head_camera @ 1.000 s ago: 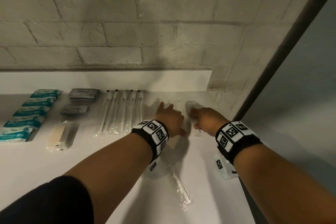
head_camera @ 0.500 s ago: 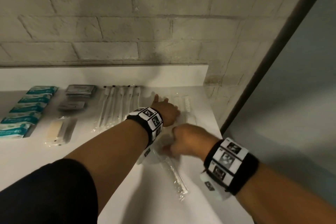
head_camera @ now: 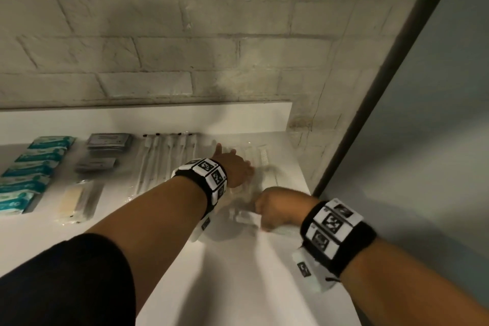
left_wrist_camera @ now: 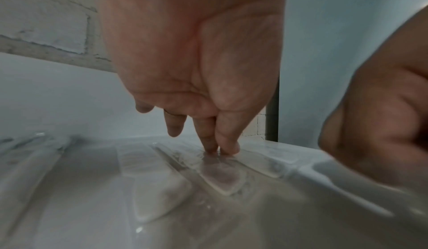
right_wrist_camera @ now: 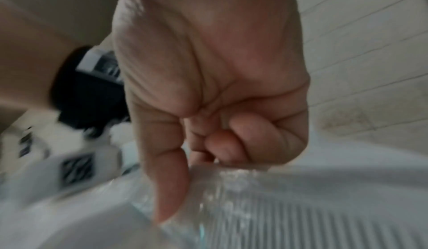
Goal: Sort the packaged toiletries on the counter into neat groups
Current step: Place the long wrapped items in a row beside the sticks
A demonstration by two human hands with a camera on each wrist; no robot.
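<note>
My left hand [head_camera: 234,167] lies flat at the back right of the white counter [head_camera: 238,286]. Its straight fingers [left_wrist_camera: 209,143] press on a row of clear-wrapped combs [head_camera: 262,159], seen close as glossy packs [left_wrist_camera: 222,177] in the left wrist view. Nearer to me, my right hand [head_camera: 272,210] is curled round one clear-wrapped comb [head_camera: 247,218]. In the right wrist view the thumb [right_wrist_camera: 171,188] pinches that comb's wrapper [right_wrist_camera: 266,212] against the curled fingers, and the comb's teeth show through the plastic.
Along the back run teal packets [head_camera: 34,167], dark sachets [head_camera: 108,141] and wrapped toothbrushes [head_camera: 166,161]. A beige item in clear wrap [head_camera: 74,197] lies in front of them. The counter ends at its right edge beside a dark door frame [head_camera: 370,114].
My right hand drew back from the row of combs toward me and took hold of the wrapped comb that lay loose on the counter. My left hand stayed on the row.
</note>
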